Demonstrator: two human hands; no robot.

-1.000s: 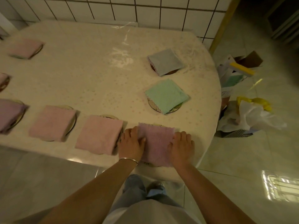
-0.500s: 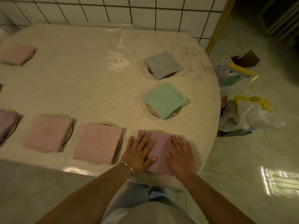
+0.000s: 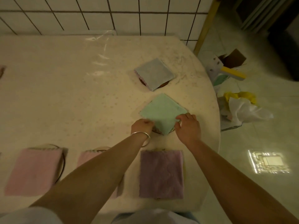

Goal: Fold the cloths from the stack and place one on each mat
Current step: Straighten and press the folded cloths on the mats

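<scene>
Both hands, left (image 3: 142, 125) and right (image 3: 187, 126), pinch the soft, light green cloth (image 3: 162, 110) by its near edges, likely floppy if lifted.

The left forearm (image 3: 97, 172) covers most of the middle pink cloth (image 3: 85, 156) at the tabletop's near edge. Each mat peeks only as a rim from under its cloth. A cloth (image 3: 1, 70) is cut off at the left border.
</scene>
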